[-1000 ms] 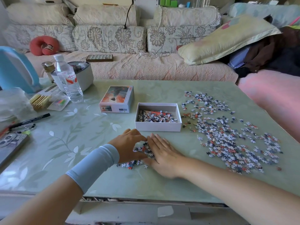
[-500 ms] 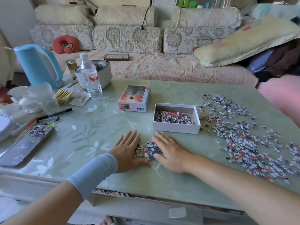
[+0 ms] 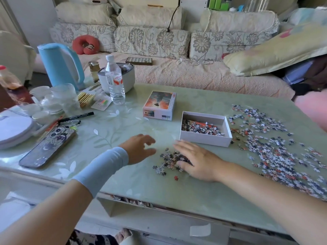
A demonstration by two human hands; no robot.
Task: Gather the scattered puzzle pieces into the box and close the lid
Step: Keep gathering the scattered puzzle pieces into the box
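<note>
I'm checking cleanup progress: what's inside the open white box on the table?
The white box holds a loose layer of puzzle pieces, dark, white and orange, over much of its floor. Its near wall hides the front strip of floor, and anything under the pieces is covered.

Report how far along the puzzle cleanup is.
Done: some pieces lie in the box. In hand: the right hand rests on a small pile before the box; the left hand hovers beside it, empty. Left: the large spread right of the box, and the lid, lying off.
</note>
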